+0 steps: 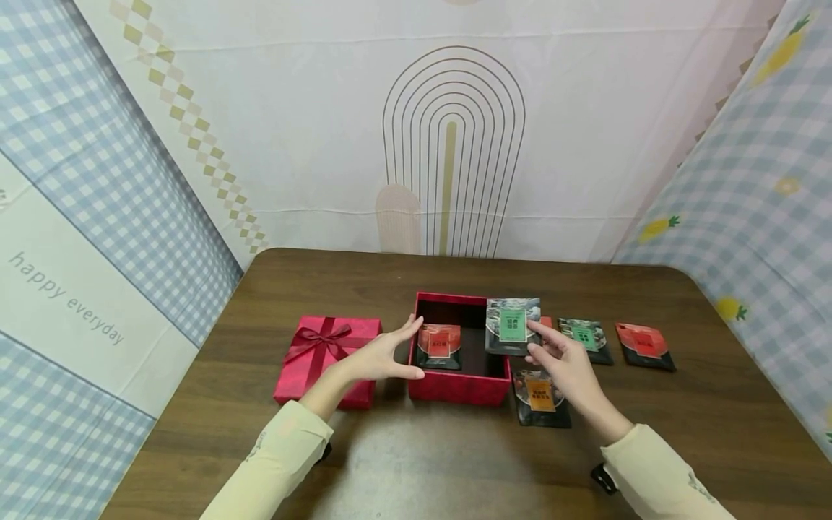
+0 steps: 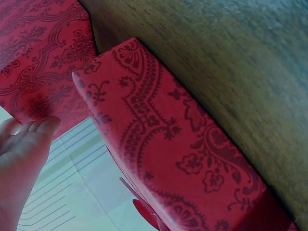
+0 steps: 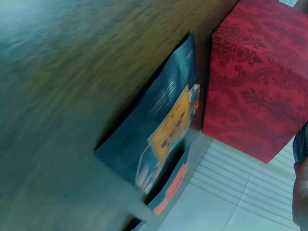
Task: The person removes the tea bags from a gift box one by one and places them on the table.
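In the head view my right hand pinches a green-labelled sachet by its right edge, above the right part of an open red gift box. Inside that box, on the left, lies a red-labelled sachet. My left hand is at the box's left side, thumb and fingers spread apart, holding nothing. The left wrist view shows the left hand's fingers by the patterned box wall. Only a sliver of the right hand shows in the right wrist view, with the dark sachet edge beside it.
Left of the box lies its red lid with a ribbon bow. To the right on the wooden table lie an orange-labelled sachet, a green one, a red one and a partly hidden red one.
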Demonstrator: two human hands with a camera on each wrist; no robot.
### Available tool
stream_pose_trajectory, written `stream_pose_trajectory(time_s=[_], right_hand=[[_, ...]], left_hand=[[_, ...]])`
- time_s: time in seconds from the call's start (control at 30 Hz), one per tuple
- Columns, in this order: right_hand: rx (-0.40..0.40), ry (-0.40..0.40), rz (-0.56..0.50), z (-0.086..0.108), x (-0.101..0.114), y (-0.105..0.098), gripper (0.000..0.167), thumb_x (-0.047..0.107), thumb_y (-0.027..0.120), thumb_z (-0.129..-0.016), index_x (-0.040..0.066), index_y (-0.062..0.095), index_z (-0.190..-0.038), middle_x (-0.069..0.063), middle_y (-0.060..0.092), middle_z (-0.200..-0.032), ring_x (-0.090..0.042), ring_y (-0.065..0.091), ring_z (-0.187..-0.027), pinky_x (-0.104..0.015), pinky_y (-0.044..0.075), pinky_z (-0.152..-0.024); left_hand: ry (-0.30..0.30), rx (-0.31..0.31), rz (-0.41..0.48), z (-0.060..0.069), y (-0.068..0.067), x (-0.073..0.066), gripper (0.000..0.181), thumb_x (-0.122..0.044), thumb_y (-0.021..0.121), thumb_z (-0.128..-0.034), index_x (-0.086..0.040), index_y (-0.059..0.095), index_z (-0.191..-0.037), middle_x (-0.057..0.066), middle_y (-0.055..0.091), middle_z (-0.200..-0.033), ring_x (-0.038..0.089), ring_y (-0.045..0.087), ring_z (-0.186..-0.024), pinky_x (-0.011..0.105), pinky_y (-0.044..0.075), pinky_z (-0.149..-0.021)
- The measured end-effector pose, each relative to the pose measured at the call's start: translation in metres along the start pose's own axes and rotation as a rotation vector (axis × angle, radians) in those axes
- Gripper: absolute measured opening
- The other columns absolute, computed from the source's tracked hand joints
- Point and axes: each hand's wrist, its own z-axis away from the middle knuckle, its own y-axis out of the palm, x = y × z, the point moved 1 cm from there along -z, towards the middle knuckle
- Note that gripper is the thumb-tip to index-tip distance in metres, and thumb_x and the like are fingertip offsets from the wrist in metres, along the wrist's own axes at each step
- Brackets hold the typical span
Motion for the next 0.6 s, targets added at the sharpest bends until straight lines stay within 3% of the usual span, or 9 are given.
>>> stream_pose_trajectory(time_s=[0.1, 0.2, 0.4, 0.5, 0.6], right_hand=[[-0.011, 0.010, 0.012, 0.004, -0.002, -0.007, 0.042, 0.014, 0.054, -0.092, 0.003, 0.047, -0.133, -0.024, 0.051, -0.126, -0.004, 0.064, -0.077, -0.019, 0.050, -0.064], [-0.025, 0.008, 0.025, 0.008, -0.006, -0.013, 0.043, 0.015, 0.053, -0.093, 0.001, 0.045, -0.133, -0.025, 0.044, -0.133, 0.000, 0.064, -0.077, -0.018, 0.046, -0.082], [-0.056, 0.020, -0.051, 0.016, -0.015, -0.025, 0.045, 0.012, 0.052, -0.093, -0.005, 0.042, -0.133, -0.030, 0.041, -0.133, -0.001, 0.063, -0.075, -0.012, 0.048, -0.069], [-0.083, 0.023, -0.081, 0.020, -0.018, -0.033, 0.046, 0.013, 0.053, -0.093, -0.006, 0.041, -0.133, -0.010, 0.055, -0.121, 0.001, 0.062, -0.074, -0.016, 0.050, -0.068], [-0.110, 0.024, -0.119, 0.025, -0.026, -0.041, 0.046, 0.012, 0.054, -0.092, -0.008, 0.041, -0.132, 0.014, 0.057, -0.104, 0.001, 0.061, -0.072, -0.017, 0.050, -0.066]], left_hand=[[-0.001, 0.002, 0.001, 0.000, 0.000, 0.000, 0.090, -0.033, 0.069, -0.0804, -0.011, 0.012, -0.147, 0.012, 0.004, -0.152, 0.026, 0.017, -0.137, 0.045, 0.021, -0.108], [-0.002, 0.003, 0.006, 0.000, 0.000, 0.000, 0.091, -0.034, 0.069, -0.0802, -0.010, 0.012, -0.147, 0.012, 0.004, -0.152, 0.026, 0.016, -0.137, 0.045, 0.021, -0.108], [0.002, 0.000, 0.005, 0.000, 0.000, 0.000, 0.091, -0.034, 0.069, -0.0801, -0.010, 0.012, -0.147, 0.012, 0.004, -0.152, 0.027, 0.017, -0.137, 0.046, 0.021, -0.107], [0.003, 0.002, 0.002, 0.000, 0.000, 0.001, 0.091, -0.034, 0.069, -0.0802, -0.010, 0.012, -0.147, 0.012, 0.004, -0.152, 0.026, 0.017, -0.137, 0.045, 0.021, -0.107], [0.002, 0.004, 0.000, 0.000, 0.000, 0.001, 0.091, -0.034, 0.069, -0.0803, -0.010, 0.012, -0.147, 0.012, 0.004, -0.152, 0.026, 0.017, -0.137, 0.045, 0.021, -0.108]])
